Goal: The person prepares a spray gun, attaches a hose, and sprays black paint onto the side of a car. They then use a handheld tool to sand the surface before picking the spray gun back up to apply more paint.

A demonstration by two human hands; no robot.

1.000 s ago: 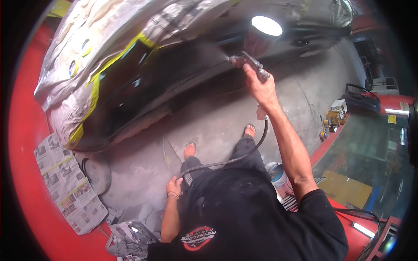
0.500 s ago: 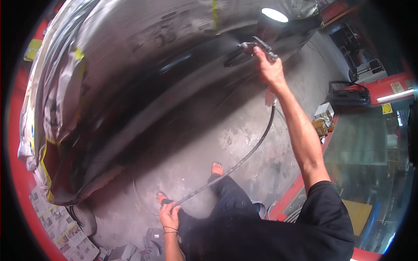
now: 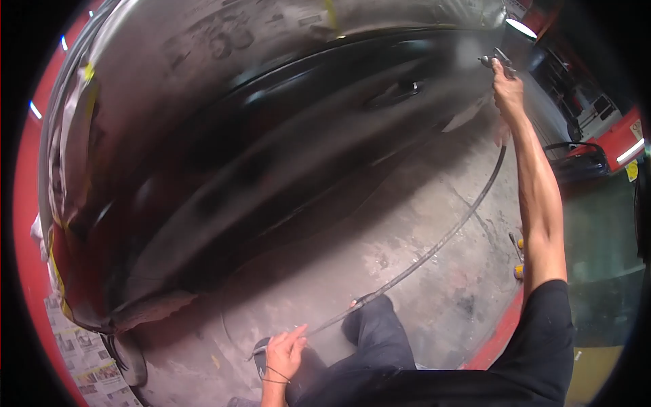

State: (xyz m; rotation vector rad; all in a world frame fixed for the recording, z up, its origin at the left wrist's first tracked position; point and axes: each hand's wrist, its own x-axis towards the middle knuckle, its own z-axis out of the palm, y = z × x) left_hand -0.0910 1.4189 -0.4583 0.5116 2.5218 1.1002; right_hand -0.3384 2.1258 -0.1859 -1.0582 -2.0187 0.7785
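Observation:
My right hand (image 3: pixel 507 91) is wrapped around a spray gun (image 3: pixel 500 62) at the far right end of a black car panel (image 3: pixel 298 129). The gun's nozzle points left, toward the panel, and its paint cup (image 3: pixel 521 32) stands above it. From below the grip an air hose (image 3: pixel 434 249) curves down to my left hand (image 3: pixel 283 354). That hand holds the hose low in front of my legs, with one finger stretched along it. A door handle (image 3: pixel 405 89) stands out on the panel.
Masking sheet (image 3: pixel 203 41) with yellow tape (image 3: pixel 331 15) covers the upper car. Newspaper (image 3: pixel 91 363) lies by a wheel (image 3: pixel 129 356) at lower left. To the right are a red ledge (image 3: pixel 498 339), a glass pane (image 3: pixel 600 224) and a black part (image 3: pixel 576 161).
My right hand has carried the spray gun rightward along the panel, and the hose has swung with it. My left hand has shifted slightly right and down. The view has turned a little.

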